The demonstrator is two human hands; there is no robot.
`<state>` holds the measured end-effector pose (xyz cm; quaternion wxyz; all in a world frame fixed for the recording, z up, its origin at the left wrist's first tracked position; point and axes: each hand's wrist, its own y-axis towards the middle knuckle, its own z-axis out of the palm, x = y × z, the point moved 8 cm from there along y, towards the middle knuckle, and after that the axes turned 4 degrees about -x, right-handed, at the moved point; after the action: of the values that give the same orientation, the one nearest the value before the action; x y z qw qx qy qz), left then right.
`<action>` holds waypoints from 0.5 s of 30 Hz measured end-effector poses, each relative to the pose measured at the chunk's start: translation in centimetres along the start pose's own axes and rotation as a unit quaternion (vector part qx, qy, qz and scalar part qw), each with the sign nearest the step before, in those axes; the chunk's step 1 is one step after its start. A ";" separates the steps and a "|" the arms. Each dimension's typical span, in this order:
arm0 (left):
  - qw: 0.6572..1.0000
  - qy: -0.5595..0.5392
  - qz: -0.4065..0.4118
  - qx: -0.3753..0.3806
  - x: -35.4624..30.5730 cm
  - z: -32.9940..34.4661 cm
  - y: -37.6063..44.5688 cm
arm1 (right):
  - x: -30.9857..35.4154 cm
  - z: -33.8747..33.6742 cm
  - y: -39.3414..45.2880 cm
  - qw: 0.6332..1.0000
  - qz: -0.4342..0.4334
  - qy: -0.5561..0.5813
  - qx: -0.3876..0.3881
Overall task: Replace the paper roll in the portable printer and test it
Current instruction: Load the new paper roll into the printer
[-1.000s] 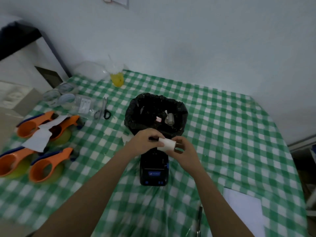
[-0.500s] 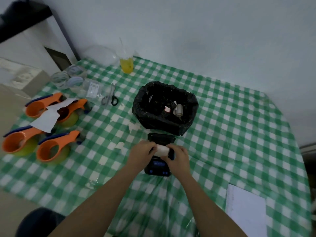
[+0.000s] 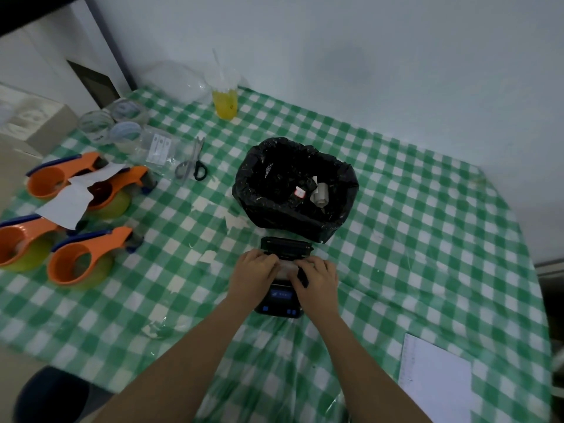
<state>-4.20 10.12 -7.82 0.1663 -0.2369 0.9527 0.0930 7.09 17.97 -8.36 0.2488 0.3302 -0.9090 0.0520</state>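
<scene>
— What are the left hand (image 3: 253, 271) and right hand (image 3: 317, 277) covering?
— Most of the paper roll (image 3: 287, 268) and the printer (image 3: 280, 297) bay; their grip is staying unclear.
— And the white sheet (image 3: 433, 383)?
— The bottom edge is cutting it off.

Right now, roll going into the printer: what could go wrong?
1. Both hands, left hand and right hand, cover the paper roll, so its seating can't be checked; it may sit crooked.
2. The open lid stands right against the black bin bag; it might snag.
3. Hands hide the printer bay; closing the lid could pinch fingers.
</scene>
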 end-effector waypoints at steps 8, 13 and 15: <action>0.993 -0.114 -0.006 -0.007 0.7 -1.6 -0.5 | 0.9 -0.3 -0.2 0.998 -0.048 0.023 -0.028; 0.990 -0.125 -0.028 -0.058 1.7 -4.4 0.7 | 1.4 -0.8 -1.0 0.995 -0.085 0.031 -0.038; 0.993 -0.114 0.007 0.016 0.9 -3.6 1.7 | 1.3 -1.0 -1.3 0.996 -0.082 0.030 -0.035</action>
<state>-6.76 10.27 -4.65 0.2771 -0.2153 0.9305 0.1055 7.45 16.51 -6.90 0.2906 0.3930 -0.8724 0.0089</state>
